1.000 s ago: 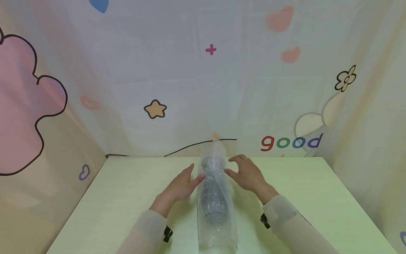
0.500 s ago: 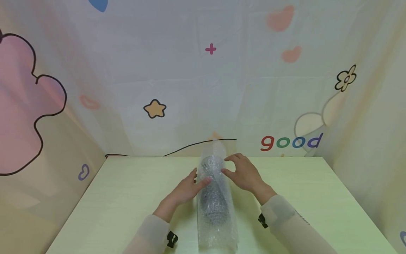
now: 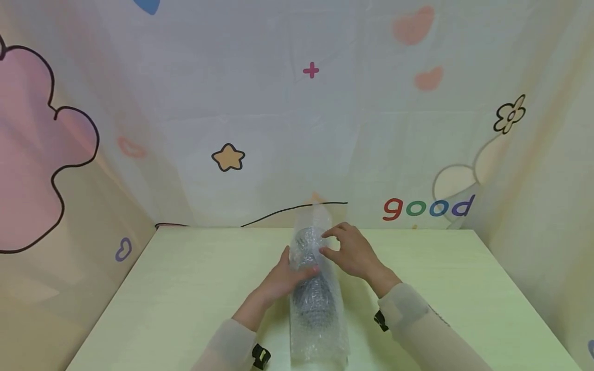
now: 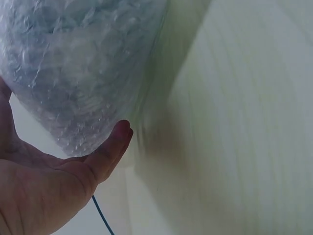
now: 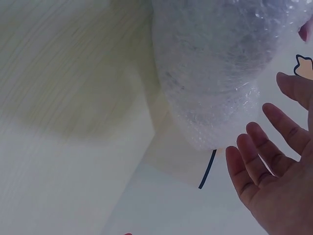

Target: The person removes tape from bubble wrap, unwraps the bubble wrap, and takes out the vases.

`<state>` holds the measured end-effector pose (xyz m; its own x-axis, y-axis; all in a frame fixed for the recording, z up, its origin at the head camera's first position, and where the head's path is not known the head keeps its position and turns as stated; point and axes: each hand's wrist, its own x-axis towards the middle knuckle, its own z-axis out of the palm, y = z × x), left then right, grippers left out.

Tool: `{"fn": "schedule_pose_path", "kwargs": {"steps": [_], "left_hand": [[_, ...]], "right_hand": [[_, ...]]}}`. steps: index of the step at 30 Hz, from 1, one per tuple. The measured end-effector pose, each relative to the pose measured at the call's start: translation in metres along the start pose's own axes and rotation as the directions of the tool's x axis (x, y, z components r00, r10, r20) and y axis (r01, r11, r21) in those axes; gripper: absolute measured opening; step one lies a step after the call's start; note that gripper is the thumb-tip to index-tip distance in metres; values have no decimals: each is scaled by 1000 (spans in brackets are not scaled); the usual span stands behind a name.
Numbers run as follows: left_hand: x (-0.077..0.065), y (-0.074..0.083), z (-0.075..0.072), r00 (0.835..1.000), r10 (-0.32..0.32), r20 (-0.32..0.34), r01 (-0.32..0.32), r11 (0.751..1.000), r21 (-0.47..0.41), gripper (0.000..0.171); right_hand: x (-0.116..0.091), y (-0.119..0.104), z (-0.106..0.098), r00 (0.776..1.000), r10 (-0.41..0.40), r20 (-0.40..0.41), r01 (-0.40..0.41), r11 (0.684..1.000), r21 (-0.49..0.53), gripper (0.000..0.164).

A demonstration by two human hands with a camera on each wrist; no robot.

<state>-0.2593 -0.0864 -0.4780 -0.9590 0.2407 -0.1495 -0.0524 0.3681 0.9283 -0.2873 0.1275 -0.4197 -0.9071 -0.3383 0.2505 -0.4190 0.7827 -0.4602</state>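
Note:
A long bundle of clear bubble wrap (image 3: 316, 304) lies lengthwise on the table, with a dark, waisted, bottle-like shape showing through the layers. My left hand (image 3: 278, 281) holds it from the left: the thumb crosses its top and the fingers lie along its side. In the left wrist view the hand cups the wrapped narrow part (image 4: 78, 73) between thumb and fingers. At the upper right side, my right hand (image 3: 355, 252) has its fingers loosely bent near the wrap. The right wrist view shows these fingers (image 5: 264, 147) spread beside the wrap, holding nothing.
The pale green table (image 3: 209, 268) extends to both sides of the bundle. A printed cloth (image 3: 260, 103) hangs behind it, and the loose far end of the wrap reaches up in front of this cloth. Side curtains (image 3: 547, 206) flank the table.
My left hand has moved right, its thumb passing farther over the top of the bundle. My right hand has come slightly left, closer to the wrap. The bundle stays in place.

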Motion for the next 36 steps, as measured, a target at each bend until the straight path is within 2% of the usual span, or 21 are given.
{"fn": "schedule_pose_path", "kwargs": {"steps": [5, 12, 23, 30, 36], "left_hand": [[-1, 2, 6, 1000, -2, -10, 2, 1000, -18, 125], [-3, 8, 14, 998, -17, -62, 17, 1000, -1, 123], [-1, 7, 23, 992, -5, -127, 9, 1000, 26, 119], [-2, 12, 27, 989, -10, -147, 13, 1000, 17, 117], [-3, 15, 30, 989, 20, -146, -19, 1000, 11, 113]], "right_hand": [[2, -4, -1, 999, -38, 11, 38, 999, -6, 33], [5, -7, -1, 998, -50, 34, 50, 999, -10, 31], [12, -11, 1, 995, -68, 74, 70, 997, -34, 31], [15, -13, 0, 994, -72, 82, 75, 996, -45, 31], [20, -16, 3, 991, -81, 104, 89, 994, -66, 30]]}}
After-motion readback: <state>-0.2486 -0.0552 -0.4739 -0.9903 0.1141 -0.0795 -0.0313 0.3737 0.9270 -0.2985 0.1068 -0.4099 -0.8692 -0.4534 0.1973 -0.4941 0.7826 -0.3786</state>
